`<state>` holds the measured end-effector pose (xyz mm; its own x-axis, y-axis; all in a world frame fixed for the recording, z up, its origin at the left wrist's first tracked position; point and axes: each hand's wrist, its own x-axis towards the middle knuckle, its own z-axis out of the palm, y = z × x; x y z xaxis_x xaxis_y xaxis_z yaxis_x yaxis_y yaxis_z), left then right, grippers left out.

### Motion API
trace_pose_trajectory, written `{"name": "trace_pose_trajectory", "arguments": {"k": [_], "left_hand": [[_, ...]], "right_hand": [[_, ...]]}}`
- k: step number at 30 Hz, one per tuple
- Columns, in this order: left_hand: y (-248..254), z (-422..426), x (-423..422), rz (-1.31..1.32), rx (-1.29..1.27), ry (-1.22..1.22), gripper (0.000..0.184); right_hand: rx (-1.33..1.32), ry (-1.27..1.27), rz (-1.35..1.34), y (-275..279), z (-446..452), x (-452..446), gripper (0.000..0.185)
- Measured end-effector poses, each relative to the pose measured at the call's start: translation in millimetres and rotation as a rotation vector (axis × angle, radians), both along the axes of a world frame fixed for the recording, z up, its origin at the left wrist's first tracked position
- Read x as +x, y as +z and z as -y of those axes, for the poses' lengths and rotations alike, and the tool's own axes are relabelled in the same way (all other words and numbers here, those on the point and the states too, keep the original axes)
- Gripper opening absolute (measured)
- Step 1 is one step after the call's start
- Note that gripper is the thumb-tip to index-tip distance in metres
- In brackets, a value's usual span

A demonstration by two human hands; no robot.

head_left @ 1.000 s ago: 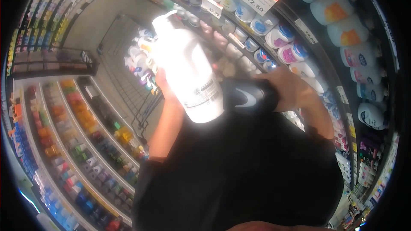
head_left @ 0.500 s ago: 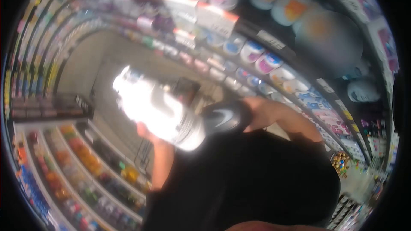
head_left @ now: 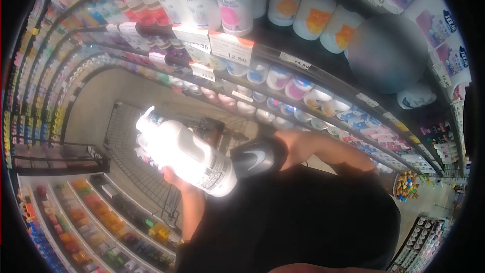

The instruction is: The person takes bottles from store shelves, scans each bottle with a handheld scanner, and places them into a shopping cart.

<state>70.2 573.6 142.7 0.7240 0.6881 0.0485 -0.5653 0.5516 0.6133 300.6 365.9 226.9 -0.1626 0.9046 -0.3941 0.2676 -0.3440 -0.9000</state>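
A white pump bottle (head_left: 189, 159) lies tilted across the middle of the view, its pump head toward the upper left. Glare washes out much of its front, and small dark print shows near the base. My left hand (head_left: 174, 178) comes up from below with its fingers closed on the bottle's lower side. My right arm (head_left: 323, 149) reaches in from the right as far as a black item with a pale swoosh (head_left: 257, 156), close to the bottle's base. I cannot make out the right fingers.
Shelves of bottles (head_left: 235, 7) with price tags (head_left: 231, 48) curve along the top and right. A wire cart (head_left: 134, 164) stands beyond the bottle. Lower left is a shelf rack (head_left: 81, 212) of colourful goods. A dark, blurred round shape (head_left: 388, 53) covers the upper right.
The view has sharpened, and the shelves have shifted left and slightly upward in it. The bottle sits a little lower in view, with my left hand still on it.
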Motion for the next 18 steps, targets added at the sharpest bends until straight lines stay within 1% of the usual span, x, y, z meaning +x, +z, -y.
{"name": "trace_pose_trajectory", "arguments": {"k": [3,6,8,9,10,11,12,13,16,18], "left_hand": [[3.6,2.3,3.7,-0.023,0.000,0.014,0.097],[10.8,8.7,7.4,-0.041,-0.114,0.103,0.098],[10.3,6.4,3.8,-0.092,-0.027,0.068,0.099],[13.3,7.6,3.7,-0.114,-0.028,0.089,0.101],[11.6,5.0,3.3,-0.104,0.000,0.062,0.101],[10.0,2.1,3.1,-0.094,0.029,0.034,0.101],[18.4,6.5,9.1,-0.067,0.051,0.001,0.101],[23.2,9.3,11.8,-0.059,0.044,0.000,0.101],[28.1,14.0,19.8,-0.024,0.031,-0.017,0.101],[26.3,14.1,21.5,-0.012,0.039,-0.018,0.101]], "right_hand": [[0.033,-0.059,0.088,-4.1,5.2,-3.4,0.038],[0.246,-0.101,-0.093,-14.9,10.5,1.3,0.045],[0.279,-0.139,0.049,-32.0,20.2,3.2,0.052],[0.213,-0.137,-0.104,-29.3,17.9,2.8,0.057],[0.195,-0.075,-0.059,-41.1,20.3,6.6,0.063],[0.247,-0.076,-0.038,-42.5,19.5,5.4,0.065],[0.302,-0.086,-0.008,-40.3,18.5,5.8,0.066],[0.266,-0.072,-0.037,-39.5,17.1,5.8,0.069],[0.223,-0.054,-0.024,-35.4,19.9,7.5,0.066],[0.122,-0.043,0.038,-26.3,20.1,9.5,0.062]]}}
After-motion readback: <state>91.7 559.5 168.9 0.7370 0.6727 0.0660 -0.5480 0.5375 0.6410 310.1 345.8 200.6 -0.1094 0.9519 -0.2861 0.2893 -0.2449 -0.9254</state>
